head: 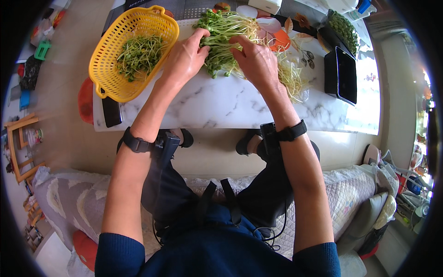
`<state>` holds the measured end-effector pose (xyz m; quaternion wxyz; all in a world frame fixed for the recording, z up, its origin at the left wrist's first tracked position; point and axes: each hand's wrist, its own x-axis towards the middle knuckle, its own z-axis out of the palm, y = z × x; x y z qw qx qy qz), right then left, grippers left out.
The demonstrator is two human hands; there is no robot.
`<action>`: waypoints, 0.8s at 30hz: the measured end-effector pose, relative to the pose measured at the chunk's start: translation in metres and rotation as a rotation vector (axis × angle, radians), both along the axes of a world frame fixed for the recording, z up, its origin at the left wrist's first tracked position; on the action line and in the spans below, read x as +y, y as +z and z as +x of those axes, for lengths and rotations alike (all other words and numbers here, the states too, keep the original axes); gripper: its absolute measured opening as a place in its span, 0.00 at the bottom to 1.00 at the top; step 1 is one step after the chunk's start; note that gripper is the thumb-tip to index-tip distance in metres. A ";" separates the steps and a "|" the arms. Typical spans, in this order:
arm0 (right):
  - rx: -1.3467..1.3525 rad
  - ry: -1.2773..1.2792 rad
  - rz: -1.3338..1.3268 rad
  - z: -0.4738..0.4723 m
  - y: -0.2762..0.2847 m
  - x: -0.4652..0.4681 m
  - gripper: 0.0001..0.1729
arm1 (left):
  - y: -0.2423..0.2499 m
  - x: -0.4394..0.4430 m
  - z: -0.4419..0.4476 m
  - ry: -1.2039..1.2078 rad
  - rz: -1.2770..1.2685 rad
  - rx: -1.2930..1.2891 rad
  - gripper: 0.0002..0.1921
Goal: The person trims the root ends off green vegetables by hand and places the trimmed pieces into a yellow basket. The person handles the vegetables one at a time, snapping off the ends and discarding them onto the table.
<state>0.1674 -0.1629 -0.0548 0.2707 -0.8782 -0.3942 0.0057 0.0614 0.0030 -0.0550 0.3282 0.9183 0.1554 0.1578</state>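
On the marble-patterned table [214, 107] lies a pile of green sprouts [219, 57], leafy heads to the left and pale stems and roots to the right. My left hand [187, 57] is at the leafy heads, its thumb and forefinger a little apart. Across the stems, my right hand [258, 60] has its bent forefinger and thumb at the sprouts. Whether either hand grips any is unclear. A yellow perforated plastic basket [100, 52] stands left of my left hand and holds trimmed sprouts [140, 57]. Pale loose stems and roots [292, 78] lie beyond my right wrist, partly on clear plastic.
A black smartphone [111, 112] lies at the table's front left corner. To the right stand an open black box [341, 76] and a dark bag with dense greens [342, 31]. A white box [265, 5] sits at the back. Behind me is a quilt-covered sofa [346, 194].
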 end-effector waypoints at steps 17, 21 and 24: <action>0.601 0.028 0.395 0.014 0.017 -0.018 0.12 | 0.027 -0.002 -0.005 -0.079 -1.271 -0.045 0.14; 0.550 0.025 0.371 0.010 0.021 -0.019 0.11 | 0.030 -0.004 -0.004 -0.014 -1.495 0.015 0.15; 0.499 0.030 0.342 0.007 0.025 -0.019 0.11 | 0.031 -0.003 -0.004 -0.034 -1.446 0.050 0.12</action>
